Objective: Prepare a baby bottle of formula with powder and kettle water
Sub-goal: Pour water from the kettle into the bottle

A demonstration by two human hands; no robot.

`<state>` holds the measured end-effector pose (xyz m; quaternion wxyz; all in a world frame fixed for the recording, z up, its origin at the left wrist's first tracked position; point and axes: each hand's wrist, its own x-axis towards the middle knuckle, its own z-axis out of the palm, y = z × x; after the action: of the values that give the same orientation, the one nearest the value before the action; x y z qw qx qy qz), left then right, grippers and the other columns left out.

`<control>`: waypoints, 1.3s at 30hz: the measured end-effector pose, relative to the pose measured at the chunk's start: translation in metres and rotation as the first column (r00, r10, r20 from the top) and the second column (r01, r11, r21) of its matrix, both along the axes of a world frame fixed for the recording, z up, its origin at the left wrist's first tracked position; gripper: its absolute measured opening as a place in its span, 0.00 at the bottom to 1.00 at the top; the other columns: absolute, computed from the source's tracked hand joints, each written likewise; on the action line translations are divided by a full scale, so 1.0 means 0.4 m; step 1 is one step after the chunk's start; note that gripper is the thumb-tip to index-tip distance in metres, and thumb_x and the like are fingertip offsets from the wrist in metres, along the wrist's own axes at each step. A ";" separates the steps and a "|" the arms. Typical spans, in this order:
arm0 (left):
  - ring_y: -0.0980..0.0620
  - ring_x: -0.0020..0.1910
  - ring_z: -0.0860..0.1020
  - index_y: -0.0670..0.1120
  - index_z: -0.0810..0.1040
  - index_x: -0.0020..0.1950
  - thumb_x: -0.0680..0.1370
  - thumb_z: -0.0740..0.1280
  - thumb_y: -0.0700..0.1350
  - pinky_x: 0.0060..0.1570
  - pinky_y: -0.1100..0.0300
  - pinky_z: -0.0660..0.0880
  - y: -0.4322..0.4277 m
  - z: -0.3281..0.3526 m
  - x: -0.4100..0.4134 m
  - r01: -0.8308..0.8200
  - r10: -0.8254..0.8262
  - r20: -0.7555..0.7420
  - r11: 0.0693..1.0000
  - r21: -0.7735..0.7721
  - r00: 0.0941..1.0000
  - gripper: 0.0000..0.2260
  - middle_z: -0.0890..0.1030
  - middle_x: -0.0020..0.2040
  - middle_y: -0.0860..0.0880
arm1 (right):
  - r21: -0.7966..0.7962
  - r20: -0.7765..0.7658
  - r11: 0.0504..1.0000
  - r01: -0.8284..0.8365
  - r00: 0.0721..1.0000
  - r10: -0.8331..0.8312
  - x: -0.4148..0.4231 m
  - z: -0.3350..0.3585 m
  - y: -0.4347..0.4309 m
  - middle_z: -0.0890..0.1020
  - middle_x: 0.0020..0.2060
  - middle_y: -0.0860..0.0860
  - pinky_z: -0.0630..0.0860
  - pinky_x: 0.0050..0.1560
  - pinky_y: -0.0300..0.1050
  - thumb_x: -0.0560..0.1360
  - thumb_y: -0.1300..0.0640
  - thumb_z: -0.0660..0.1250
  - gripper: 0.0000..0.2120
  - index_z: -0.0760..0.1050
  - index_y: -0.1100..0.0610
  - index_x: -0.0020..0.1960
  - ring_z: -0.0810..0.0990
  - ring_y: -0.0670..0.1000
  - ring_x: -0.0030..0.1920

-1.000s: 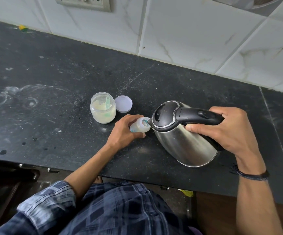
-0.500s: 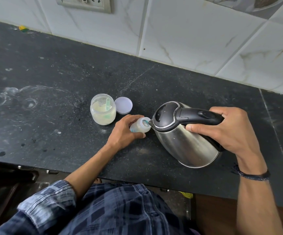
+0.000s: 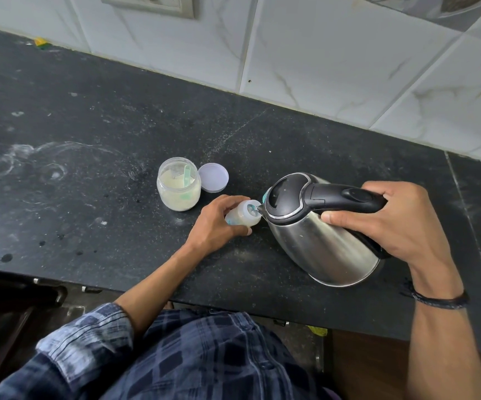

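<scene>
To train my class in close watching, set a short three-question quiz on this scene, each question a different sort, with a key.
1. True or false: the lid is screwed onto the powder jar.
2. Which hand grips the kettle handle? A left, B right, C both.
3. Fill in: the tilted kettle's spout sits at the mouth of the ____.
Key: 1 false, the lid lies beside the jar. 2 B, the right hand. 3 baby bottle, held by the left hand.

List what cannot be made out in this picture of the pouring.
Head view only.
Fill level of the baby bottle: the left hand covers it.
Water in the kettle: closed lid, steel wall.
Stream at the spout: too small.
The wall socket: cut by top edge.
</scene>
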<state>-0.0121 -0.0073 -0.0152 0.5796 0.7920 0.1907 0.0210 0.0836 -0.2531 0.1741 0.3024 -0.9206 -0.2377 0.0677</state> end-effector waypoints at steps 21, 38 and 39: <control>0.55 0.62 0.80 0.58 0.79 0.65 0.65 0.83 0.43 0.66 0.48 0.77 -0.014 -0.007 0.010 -0.003 0.003 0.006 0.997 -0.077 1.000 0.31 0.82 0.63 0.57 | -0.016 -0.016 1.000 0.006 1.000 -0.006 0.017 0.018 0.005 0.75 0.25 0.53 0.64 0.29 0.44 0.59 0.39 0.84 0.23 0.77 0.55 0.33 0.69 0.46 0.27; 0.54 0.63 0.80 0.55 0.79 0.66 0.66 0.83 0.43 0.65 0.47 0.77 -0.031 -0.020 0.025 0.029 -0.030 -0.004 0.998 -0.063 1.000 0.30 0.81 0.62 0.56 | -0.036 -0.052 0.999 0.034 0.998 -0.036 0.015 0.029 -0.003 0.75 0.26 0.56 0.64 0.33 0.45 0.59 0.40 0.84 0.24 0.77 0.57 0.32 0.69 0.48 0.27; 0.53 0.63 0.80 0.55 0.79 0.66 0.66 0.83 0.43 0.66 0.47 0.77 -0.030 -0.021 0.026 0.030 -0.030 -0.005 0.998 -0.059 1.000 0.30 0.81 0.62 0.56 | -0.037 -0.052 0.999 0.035 0.998 -0.037 0.015 0.030 -0.004 0.75 0.26 0.56 0.64 0.33 0.45 0.59 0.40 0.84 0.24 0.77 0.57 0.32 0.69 0.48 0.27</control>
<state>-0.0019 -0.0195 -0.0237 0.6025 0.7773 0.1810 0.0043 0.0896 -0.2548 0.1859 0.2932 -0.9279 -0.2120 0.0905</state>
